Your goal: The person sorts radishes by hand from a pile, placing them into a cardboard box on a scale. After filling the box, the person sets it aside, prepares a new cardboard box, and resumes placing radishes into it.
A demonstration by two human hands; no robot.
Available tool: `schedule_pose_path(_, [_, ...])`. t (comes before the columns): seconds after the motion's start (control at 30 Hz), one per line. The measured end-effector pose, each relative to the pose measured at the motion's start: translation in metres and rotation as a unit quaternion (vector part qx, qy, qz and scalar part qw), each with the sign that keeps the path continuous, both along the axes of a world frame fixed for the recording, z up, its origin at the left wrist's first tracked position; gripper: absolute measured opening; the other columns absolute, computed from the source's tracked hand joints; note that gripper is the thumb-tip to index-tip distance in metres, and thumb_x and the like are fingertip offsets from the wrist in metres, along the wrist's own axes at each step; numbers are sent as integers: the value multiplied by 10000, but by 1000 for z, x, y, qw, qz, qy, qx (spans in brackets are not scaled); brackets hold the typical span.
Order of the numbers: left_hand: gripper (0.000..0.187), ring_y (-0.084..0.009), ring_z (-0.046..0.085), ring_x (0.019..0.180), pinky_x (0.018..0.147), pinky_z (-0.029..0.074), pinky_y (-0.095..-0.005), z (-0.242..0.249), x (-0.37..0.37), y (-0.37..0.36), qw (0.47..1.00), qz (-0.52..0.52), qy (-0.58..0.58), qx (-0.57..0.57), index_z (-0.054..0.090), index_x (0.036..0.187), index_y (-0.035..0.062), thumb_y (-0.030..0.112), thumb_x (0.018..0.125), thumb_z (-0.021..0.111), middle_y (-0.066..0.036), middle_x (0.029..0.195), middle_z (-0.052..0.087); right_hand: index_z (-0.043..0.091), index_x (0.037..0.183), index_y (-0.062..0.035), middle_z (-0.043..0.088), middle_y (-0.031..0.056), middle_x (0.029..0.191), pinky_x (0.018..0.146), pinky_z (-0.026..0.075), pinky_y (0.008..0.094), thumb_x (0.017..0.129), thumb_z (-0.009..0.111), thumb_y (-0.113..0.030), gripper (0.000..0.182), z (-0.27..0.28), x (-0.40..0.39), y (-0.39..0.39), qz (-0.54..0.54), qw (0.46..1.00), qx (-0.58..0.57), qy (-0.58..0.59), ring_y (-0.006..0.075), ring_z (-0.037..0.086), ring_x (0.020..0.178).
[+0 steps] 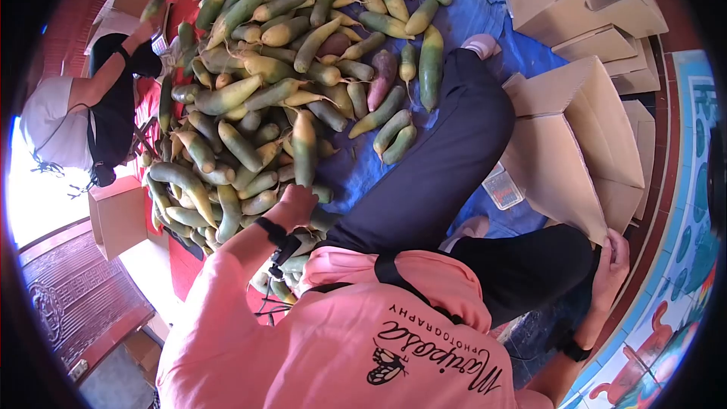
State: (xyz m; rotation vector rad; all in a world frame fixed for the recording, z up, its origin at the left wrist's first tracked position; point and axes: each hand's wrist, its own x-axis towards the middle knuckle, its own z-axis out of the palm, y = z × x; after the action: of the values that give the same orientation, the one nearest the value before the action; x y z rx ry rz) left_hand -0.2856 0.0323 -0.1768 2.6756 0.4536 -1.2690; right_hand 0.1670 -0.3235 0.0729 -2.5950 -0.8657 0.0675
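My left hand (297, 206) is closed around the green lower end of a green radish (304, 140), whose pale tip points away from me. Under and around it spreads a big pile of green radishes (250, 87), with one purplish-red radish (382, 79) among them. Over on the right, my right hand (615, 256) grips the lower edge of a cardboard box (541, 148), fingers bent at the flap's corner. The box is tilted beside my knee, its flaps spread.
A blue tarp (363, 174) and red sheet (185, 254) lie under the pile. More cardboard boxes (583, 0) stand at the upper right. A small grey rectangular object (503, 188) rests beside the box. Another person (72, 117) at left holds a radish (155, 4).
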Motion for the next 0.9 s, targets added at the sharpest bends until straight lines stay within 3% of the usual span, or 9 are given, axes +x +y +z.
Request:
schedule_pose_path(0.07, [416, -243, 673, 913, 791, 530, -398, 36, 13, 12, 988, 106, 102, -45, 716, 921, 103, 424, 656, 737, -88, 923, 696, 607, 1051, 1, 629, 110, 997, 841, 477, 313, 926, 542, -59, 153, 3, -6, 9, -8, 1000, 22, 17, 213, 614, 926])
schedule_pose_path(0.17, [565, -324, 659, 894, 772, 530, -418, 89, 10, 39, 971, 239, -2, -17, 703, 908, 62, 556, 635, 733, -153, 885, 680, 602, 1057, 8, 627, 114, 1015, 850, 475, 316, 910, 554, -35, 161, 8, -16, 24, 26, 1000, 6, -1, 231, 611, 935])
schedule_pose_path(0.27, [583, -374, 631, 870, 758, 501, -434, 144, 3, 64, 935, 329, -131, 31, 691, 938, 48, 539, 629, 746, -190, 923, 666, 599, 1059, 12, 618, 107, 1016, 835, 476, 299, 901, 562, -19, 165, 14, -25, 40, 55, 997, 46, 5, 211, 611, 915])
schedule_pose_path(0.33, [521, -310, 650, 772, 697, 498, -387, 176, 2, 72, 908, 355, -217, 43, 677, 934, 2, 439, 665, 766, -155, 839, 674, 598, 1059, 12, 613, 101, 1010, 824, 477, 290, 896, 566, -10, 168, 21, -34, 50, 57, 996, 64, 19, 194, 609, 901])
schedule_pose_path(0.4, [464, -288, 630, 717, 681, 493, -376, 203, 2, 75, 821, 501, -273, -13, 669, 928, -3, 375, 676, 766, -178, 806, 647, 598, 1060, 13, 608, 96, 1004, 812, 477, 281, 891, 570, -1, 171, 25, -41, 55, 61, 994, 81, 34, 176, 607, 886])
schedule_pose_path(0.47, [469, -132, 573, 702, 658, 469, -291, 224, 4, 75, 703, 595, -367, -126, 644, 970, -46, 337, 724, 756, -72, 791, 639, 598, 1061, 11, 601, 85, 994, 793, 476, 268, 883, 575, 13, 179, 27, -47, 59, 73, 989, 105, 69, 149, 600, 863])
schedule_pose_path(0.67, [624, -92, 564, 822, 726, 451, -228, 269, 51, 46, 584, 572, -498, -288, 602, 1101, -40, 398, 697, 787, -21, 942, 628, 594, 1138, -15, 597, 139, 1133, 854, 477, 332, 791, 643, 5, 351, 45, -74, 89, 161, 975, 150, -24, 254, 594, 995])
schedule_pose_path(0.77, [638, -129, 569, 875, 810, 441, -256, 267, 93, 33, 614, 504, -449, -410, 616, 1065, -28, 427, 659, 803, -15, 934, 612, 575, 1194, -76, 540, 153, 1278, 961, 425, 442, 606, 805, -124, 633, 56, -85, 105, 253, 949, 118, -147, 350, 524, 1149])
schedule_pose_path(0.9, [620, -160, 544, 910, 832, 413, -275, 261, 156, 15, 679, 358, -350, -536, 623, 1030, -25, 396, 619, 821, -52, 945, 583, 558, 1226, -158, 525, 127, 1288, 984, 368, 533, 527, 848, -285, 767, 58, -85, 104, 331, 926, 43, -174, 315, 523, 1149])
